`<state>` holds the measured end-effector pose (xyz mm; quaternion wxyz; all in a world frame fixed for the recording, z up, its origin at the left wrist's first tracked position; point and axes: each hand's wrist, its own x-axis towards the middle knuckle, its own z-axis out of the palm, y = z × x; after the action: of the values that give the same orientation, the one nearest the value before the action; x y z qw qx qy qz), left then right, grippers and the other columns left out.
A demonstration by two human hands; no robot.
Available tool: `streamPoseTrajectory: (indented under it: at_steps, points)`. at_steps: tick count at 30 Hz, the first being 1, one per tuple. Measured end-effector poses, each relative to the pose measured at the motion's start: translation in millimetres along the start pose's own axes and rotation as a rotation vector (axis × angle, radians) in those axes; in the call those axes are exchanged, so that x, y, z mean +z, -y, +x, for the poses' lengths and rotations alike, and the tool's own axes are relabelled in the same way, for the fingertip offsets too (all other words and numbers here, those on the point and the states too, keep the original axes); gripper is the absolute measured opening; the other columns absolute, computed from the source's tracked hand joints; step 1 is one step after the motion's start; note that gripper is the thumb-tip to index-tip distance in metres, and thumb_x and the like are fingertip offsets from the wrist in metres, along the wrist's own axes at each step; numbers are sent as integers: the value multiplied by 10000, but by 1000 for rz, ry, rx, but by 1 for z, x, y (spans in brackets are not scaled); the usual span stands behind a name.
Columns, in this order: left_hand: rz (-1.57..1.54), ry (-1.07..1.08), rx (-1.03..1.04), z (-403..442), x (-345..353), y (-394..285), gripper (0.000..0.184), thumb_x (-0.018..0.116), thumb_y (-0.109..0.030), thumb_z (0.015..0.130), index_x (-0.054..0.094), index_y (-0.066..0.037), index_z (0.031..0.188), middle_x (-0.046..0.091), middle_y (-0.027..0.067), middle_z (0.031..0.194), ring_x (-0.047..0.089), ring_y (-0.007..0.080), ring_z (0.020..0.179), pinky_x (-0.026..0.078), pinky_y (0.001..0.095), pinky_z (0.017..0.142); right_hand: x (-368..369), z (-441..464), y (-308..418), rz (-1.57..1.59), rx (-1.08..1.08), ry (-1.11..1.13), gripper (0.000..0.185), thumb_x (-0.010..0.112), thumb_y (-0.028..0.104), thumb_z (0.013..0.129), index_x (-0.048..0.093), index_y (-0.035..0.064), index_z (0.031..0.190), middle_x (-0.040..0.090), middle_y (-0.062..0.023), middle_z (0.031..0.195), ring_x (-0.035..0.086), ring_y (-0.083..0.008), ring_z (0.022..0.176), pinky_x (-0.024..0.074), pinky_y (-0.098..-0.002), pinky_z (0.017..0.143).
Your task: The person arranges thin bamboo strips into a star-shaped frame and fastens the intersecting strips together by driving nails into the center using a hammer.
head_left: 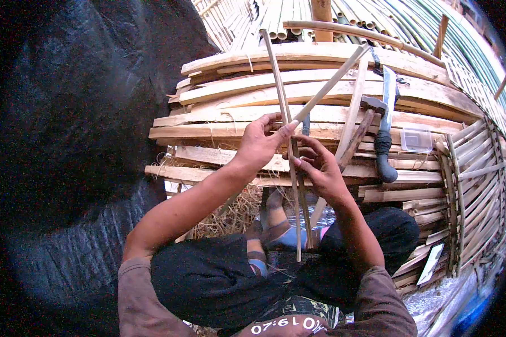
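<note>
At the frame's centre, one slender bamboo strip [330, 85] is pale straw and another slender bamboo strip [276, 70] grey-brown, against long wooden slats [315, 53] in cream and tan. Right of centre, the long knife [384, 135] has a blue-grey blade and black handle, the wooden-handled hammer [360, 133] a dark grey head and brown shaft. Plastic sheeting [95, 112] at left is black; the short-sleeved shirt [382, 303] at the bottom is brown with white lettering.
</note>
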<state>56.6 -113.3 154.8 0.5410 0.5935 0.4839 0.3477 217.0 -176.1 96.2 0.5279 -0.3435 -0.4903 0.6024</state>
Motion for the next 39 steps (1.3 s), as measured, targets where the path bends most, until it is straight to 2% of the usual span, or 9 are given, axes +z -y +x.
streamPoseTrajectory:
  at_steps: [2, 4, 8, 14, 18, 24, 26, 34, 39]
  points:
    - [24, -7, 1, 3, -6, 0, 444, 679, -326, 918, 598, 20, 1184, 659, 57, 992, 581, 104, 895, 482, 268, 796, 1, 0, 1, 40, 5, 26, 462, 595, 13, 926, 446, 51, 1362, 622, -112, 1140, 618, -179, 1067, 503, -305, 910]
    - [-171, 237, -137, 3, -14, -6, 393, 687, -322, 911, 646, 10, 1118, 659, 37, 942, 579, 91, 843, 480, 260, 751, -2, 0, -2, 31, 8, 39, 464, 592, 8, 926, 438, 58, 1361, 622, -112, 1145, 619, -179, 1068, 502, -306, 911]
    - [-82, 234, -190, 7, -22, -4, 371, 674, -324, 919, 660, 0, 1101, 652, 11, 914, 572, 67, 780, 474, 241, 678, 3, -2, 2, 14, 23, 42, 508, 617, 22, 916, 400, 56, 1374, 618, -117, 1154, 619, -183, 1069, 511, -313, 893]
    - [-17, 185, -134, 13, -28, 4, 346, 664, -317, 927, 677, -8, 1082, 657, 3, 888, 568, 62, 775, 471, 233, 683, 5, 1, -5, -40, 86, -93, 550, 686, 109, 894, 392, 33, 1353, 610, -133, 1127, 625, -188, 1021, 529, -328, 846]
    - [34, 112, -103, 14, -30, 8, 319, 653, -296, 936, 677, -3, 1061, 656, 4, 872, 565, 59, 756, 465, 231, 674, 4, 3, -21, -12, 55, -72, 587, 716, 149, 879, 386, 24, 1349, 606, -136, 1127, 633, -189, 1002, 529, -322, 850]
    - [-31, 81, -128, 12, -27, 18, 308, 644, -292, 943, 665, -11, 1066, 647, 2, 872, 560, 68, 766, 455, 227, 676, 12, 3, -30, -203, 225, 20, 536, 749, 163, 848, 438, 42, 1269, 699, -95, 927, 656, -134, 815, 509, -264, 682]
    - [-64, 89, -133, 8, -24, 19, 309, 644, -301, 942, 664, -22, 1075, 644, -4, 862, 557, 66, 761, 452, 222, 668, 7, 5, -50, -282, 126, 18, 492, 738, 139, 851, 456, 43, 1243, 707, -86, 865, 657, -122, 770, 502, -262, 650]
    - [-172, 99, -257, 5, -28, 25, 310, 622, -337, 948, 653, -74, 1108, 658, -9, 917, 605, 97, 797, 503, 274, 706, 16, 1, -29, -32, 164, -88, 417, 684, 116, 894, 453, 26, 1229, 713, -121, 865, 655, -107, 761, 483, -228, 633]
    - [-229, 146, -278, 6, -33, 32, 306, 623, -346, 945, 649, -92, 1115, 666, -11, 947, 619, 108, 826, 505, 286, 741, 13, 2, -26, -81, 133, -74, 397, 672, 111, 902, 450, 20, 1218, 712, -128, 854, 636, -93, 724, 466, -222, 604]
